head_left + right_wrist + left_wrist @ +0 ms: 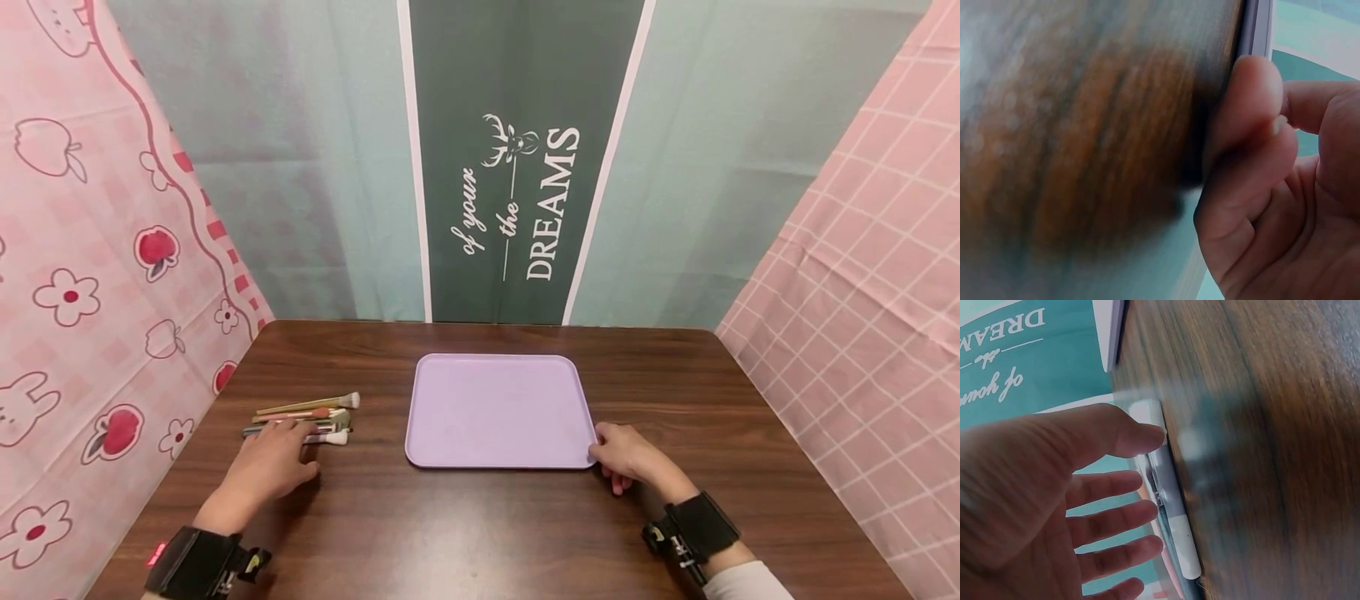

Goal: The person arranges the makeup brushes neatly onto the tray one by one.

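Observation:
A small bunch of makeup brushes lies on the table at the left, heads pointing right. Over their near side reaches my left hand, fingers spread and loosely bent. In the left wrist view the thumb overlaps the nearest brush, which has a grey-and-white handle, and the fingertips are right beside the brushes. A flat lilac tray with a raised rim lies in the middle. My right hand pinches its near right corner between thumb and curled fingers; the right wrist view shows them close up at the tray edge.
The dark wood table is bordered at the back by a green curtain with white lettering. Pink patterned cloth hangs at the left, pink checked cloth at the right. Each wrist wears a black strap with a camera.

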The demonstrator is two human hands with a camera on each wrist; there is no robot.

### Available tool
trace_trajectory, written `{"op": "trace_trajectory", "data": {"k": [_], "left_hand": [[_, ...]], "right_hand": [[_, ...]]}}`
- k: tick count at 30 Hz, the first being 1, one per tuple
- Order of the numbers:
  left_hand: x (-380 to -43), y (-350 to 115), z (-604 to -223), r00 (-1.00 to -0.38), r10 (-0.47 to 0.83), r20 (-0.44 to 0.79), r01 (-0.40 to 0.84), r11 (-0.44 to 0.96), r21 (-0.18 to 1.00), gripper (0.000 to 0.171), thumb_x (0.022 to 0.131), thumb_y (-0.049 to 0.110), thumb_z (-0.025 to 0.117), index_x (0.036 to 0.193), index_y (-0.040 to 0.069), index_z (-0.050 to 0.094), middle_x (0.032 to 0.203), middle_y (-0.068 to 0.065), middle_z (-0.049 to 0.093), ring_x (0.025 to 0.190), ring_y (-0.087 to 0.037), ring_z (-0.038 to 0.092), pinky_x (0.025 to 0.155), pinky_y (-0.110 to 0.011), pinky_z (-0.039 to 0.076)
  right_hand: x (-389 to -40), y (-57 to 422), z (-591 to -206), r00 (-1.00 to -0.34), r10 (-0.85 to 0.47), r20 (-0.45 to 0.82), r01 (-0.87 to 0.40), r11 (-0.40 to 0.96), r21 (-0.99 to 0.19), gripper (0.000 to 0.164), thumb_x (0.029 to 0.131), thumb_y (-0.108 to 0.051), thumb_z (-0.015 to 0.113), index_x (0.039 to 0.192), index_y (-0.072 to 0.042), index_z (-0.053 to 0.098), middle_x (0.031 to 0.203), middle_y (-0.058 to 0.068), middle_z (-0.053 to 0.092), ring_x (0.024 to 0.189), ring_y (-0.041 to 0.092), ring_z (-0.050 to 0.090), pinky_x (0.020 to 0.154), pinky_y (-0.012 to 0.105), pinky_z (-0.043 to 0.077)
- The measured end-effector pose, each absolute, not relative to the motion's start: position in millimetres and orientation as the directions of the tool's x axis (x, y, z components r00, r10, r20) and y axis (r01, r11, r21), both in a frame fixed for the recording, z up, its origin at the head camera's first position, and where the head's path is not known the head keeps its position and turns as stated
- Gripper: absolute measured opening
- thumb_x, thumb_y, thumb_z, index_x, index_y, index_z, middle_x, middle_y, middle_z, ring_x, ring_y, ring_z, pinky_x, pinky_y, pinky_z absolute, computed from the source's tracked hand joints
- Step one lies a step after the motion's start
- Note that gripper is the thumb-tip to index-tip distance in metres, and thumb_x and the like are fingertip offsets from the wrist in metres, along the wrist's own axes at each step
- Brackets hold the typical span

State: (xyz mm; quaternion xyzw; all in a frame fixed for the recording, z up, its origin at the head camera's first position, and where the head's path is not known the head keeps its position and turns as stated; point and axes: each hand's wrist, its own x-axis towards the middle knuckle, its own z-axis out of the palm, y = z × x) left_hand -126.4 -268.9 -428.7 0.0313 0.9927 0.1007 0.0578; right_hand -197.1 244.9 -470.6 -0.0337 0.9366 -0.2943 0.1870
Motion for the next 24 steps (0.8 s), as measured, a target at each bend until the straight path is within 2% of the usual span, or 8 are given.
{"op": "trace_trajectory", "data": {"k": [8, 16, 24], "left_hand": [[-130.3, -271.2, -435.0, -0.995, 0.074, -0.060, 0.061, 0.977, 0.206, 0.044, 0.082, 0.021, 0.079, 0.119, 0.001, 0.065, 0.120, -0.025, 0.063, 0.117, -0.048, 0.055, 0.091, -0.071, 0.040], [-135.8, -271.5, -439.3, -0.994, 0.074, -0.077, 0.060, 0.984, 0.170, 0.046, 0.083, 0.021, 0.079, 0.121, 0.000, 0.063, 0.118, -0.023, 0.064, 0.114, -0.047, 0.058, 0.089, -0.070, 0.041], [-137.1, -271.3, -442.7, -0.993, 0.118, 0.012, 0.118, 0.985, 0.122, 0.028, 0.082, 0.012, 0.077, 0.107, 0.007, 0.066, 0.107, -0.016, 0.067, 0.104, -0.044, 0.061, 0.090, -0.070, 0.041]], "right_hand": [[-195.2, 244.9, -469.9, -0.929, -0.179, -0.325, 0.041, 0.822, -0.568, 0.008, 0.089, -0.007, 0.056, 0.082, -0.007, 0.050, 0.063, 0.010, 0.058, 0.037, 0.015, 0.058, 0.038, 0.029, 0.047], [-193.4, 245.4, -469.8, -0.933, -0.184, -0.309, 0.028, 0.820, -0.572, 0.008, 0.087, -0.006, 0.055, 0.081, -0.007, 0.050, 0.062, 0.010, 0.057, 0.037, 0.015, 0.058, 0.038, 0.029, 0.047], [-195.3, 246.0, -470.1, -0.931, -0.187, -0.315, 0.031, 0.817, -0.576, 0.008, 0.088, -0.007, 0.055, 0.082, -0.007, 0.050, 0.062, 0.010, 0.058, 0.037, 0.015, 0.058, 0.038, 0.029, 0.046]]}}
